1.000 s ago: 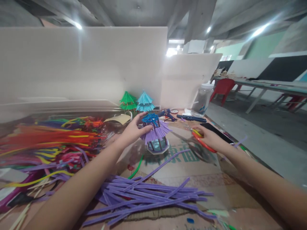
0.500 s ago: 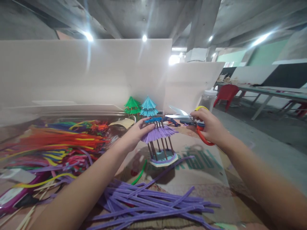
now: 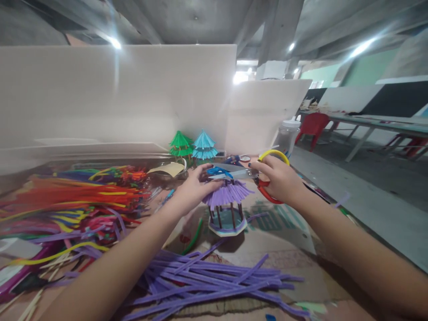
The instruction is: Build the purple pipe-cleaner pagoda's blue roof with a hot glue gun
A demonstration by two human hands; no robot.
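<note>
My left hand (image 3: 200,180) grips the top of a small pavilion model (image 3: 228,196), which has a purple fringed roof, thin brown posts and a pale octagonal base. Blue strips (image 3: 219,172) sit at its top, beside my fingers. In my right hand (image 3: 279,178) are scissors (image 3: 274,157) with one yellow and one red handle loop. Their parted blades lie across the model's top, over the blue strips; whether they touch the posts I cannot tell. Below the model lies a pile of purple pipe cleaners (image 3: 214,281).
Green (image 3: 181,143) and light blue (image 3: 204,145) roofed models stand at the back. Bundles of coloured pipe cleaners (image 3: 76,191) lie left, near a purple-cased device (image 3: 36,267). A clear lidded jar (image 3: 288,133) stands right. White boards (image 3: 133,98) wall the back.
My right hand has brought the scissors left and slightly down, so the blades now cross the model's top. The left hand still holds the model, which now stands more upright.
</note>
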